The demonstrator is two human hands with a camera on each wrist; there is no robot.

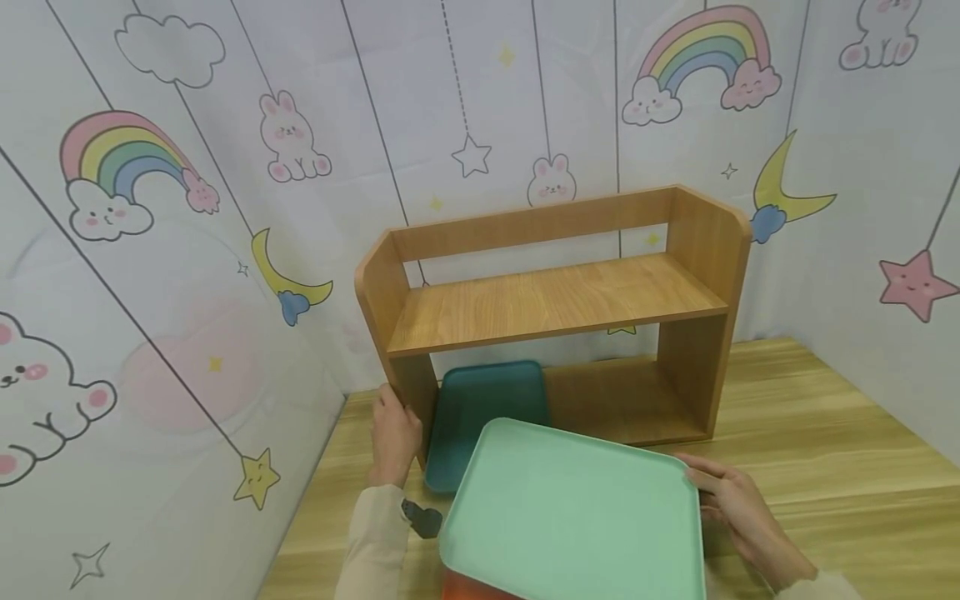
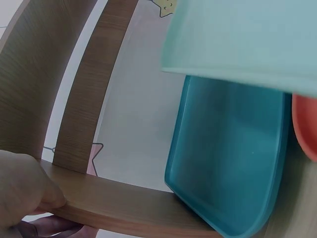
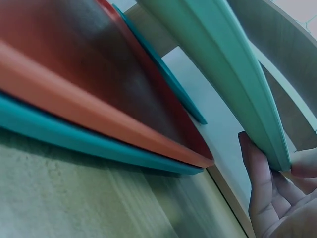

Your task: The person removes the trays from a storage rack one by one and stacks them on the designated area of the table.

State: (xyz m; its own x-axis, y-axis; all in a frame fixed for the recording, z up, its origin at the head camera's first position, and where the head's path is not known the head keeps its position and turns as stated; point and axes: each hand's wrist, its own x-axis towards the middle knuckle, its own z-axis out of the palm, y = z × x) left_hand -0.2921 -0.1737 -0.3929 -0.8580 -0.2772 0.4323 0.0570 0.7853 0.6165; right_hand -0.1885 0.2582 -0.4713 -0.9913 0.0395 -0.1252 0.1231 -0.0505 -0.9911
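A mint-green tray [image 1: 577,508] is held up in front of a wooden shelf unit [image 1: 558,304]. My right hand [image 1: 738,510] pinches its right edge, thumb on one face and fingers on the other in the right wrist view. With my left hand [image 1: 395,435] I grip the front edge of the shelf's left side panel. A teal tray [image 1: 491,400] lies in the lower compartment at the left, its front end sticking out. Beneath the mint tray, an orange-red tray [image 3: 99,106] is stacked on another teal tray [image 3: 94,140] on the table, mostly hidden in the head view.
The shelf stands on a wood-grain table [image 1: 847,425], near a white wall covering [image 1: 487,100] printed with rainbows, rabbits and stars. Its upper board [image 1: 555,302] has side panels and a back rail [image 1: 525,225]. Another wall surface runs along the left.
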